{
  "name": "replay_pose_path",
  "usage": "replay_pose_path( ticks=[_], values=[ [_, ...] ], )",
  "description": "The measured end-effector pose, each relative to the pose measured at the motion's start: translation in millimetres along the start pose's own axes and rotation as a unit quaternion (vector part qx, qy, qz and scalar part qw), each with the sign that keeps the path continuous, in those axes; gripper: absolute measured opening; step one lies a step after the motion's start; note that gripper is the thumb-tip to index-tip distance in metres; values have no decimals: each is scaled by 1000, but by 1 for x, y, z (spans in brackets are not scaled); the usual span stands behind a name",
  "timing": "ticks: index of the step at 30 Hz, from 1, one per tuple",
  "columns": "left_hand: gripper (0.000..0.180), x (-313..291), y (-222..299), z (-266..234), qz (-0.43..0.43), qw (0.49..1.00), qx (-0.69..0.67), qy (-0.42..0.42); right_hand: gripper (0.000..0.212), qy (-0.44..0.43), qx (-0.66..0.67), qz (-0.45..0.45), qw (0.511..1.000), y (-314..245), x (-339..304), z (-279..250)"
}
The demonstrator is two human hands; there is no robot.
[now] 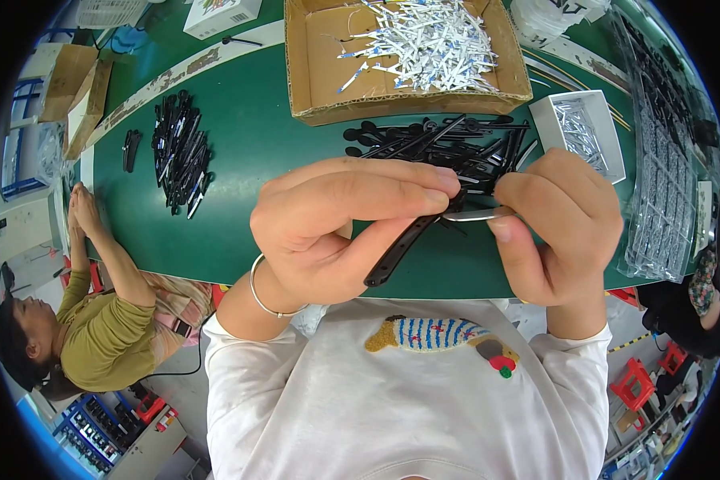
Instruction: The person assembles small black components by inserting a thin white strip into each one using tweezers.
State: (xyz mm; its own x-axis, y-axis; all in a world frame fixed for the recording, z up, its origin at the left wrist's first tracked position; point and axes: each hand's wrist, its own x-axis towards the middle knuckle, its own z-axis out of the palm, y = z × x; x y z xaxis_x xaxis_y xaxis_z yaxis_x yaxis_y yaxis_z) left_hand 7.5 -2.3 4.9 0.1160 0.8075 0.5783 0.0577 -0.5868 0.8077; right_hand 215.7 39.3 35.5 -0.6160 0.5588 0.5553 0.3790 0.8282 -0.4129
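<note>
My left hand (328, 216) pinches a slim black plastic handle (394, 258) between thumb and fingers; its lower end, dotted with small holes, slants down toward me. Between the thumb and curled forefinger of my right hand (564, 224) is a thin silver metal blade (476, 214). The blade's left tip meets the handle's upper end, partly hidden behind my left fingertips. Just beyond my hands lies a pile of black handles (432, 144), some with round ends. A white box (614, 164) of small silver metal pieces stands behind my right hand.
A cardboard box (316, 100) of white paper-like strips stands at the far middle. Another heap of black handles (182, 152) lies left on the green table (240, 136). Clear plastic trays (656, 192) line the right edge. A person (104, 328) sits at the left, hands on the table edge.
</note>
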Motion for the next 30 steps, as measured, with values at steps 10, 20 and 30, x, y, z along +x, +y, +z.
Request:
replay_pose_path(
  ticks=[10, 20, 30],
  values=[
    [18, -1, 0, 2, 0, 1000, 2, 4, 17, 0, -6, -6, 1000, -2, -1, 3],
    [14, 7, 5, -6, 51, 992, 70, -97, 21, -61, -12, -7, 998, -3, -1, -4],
    [11, 7, 4, -6, 39, 983, 128, -125, 26, -73, -97, -43, 992, 0, -3, -2]
  ],
)
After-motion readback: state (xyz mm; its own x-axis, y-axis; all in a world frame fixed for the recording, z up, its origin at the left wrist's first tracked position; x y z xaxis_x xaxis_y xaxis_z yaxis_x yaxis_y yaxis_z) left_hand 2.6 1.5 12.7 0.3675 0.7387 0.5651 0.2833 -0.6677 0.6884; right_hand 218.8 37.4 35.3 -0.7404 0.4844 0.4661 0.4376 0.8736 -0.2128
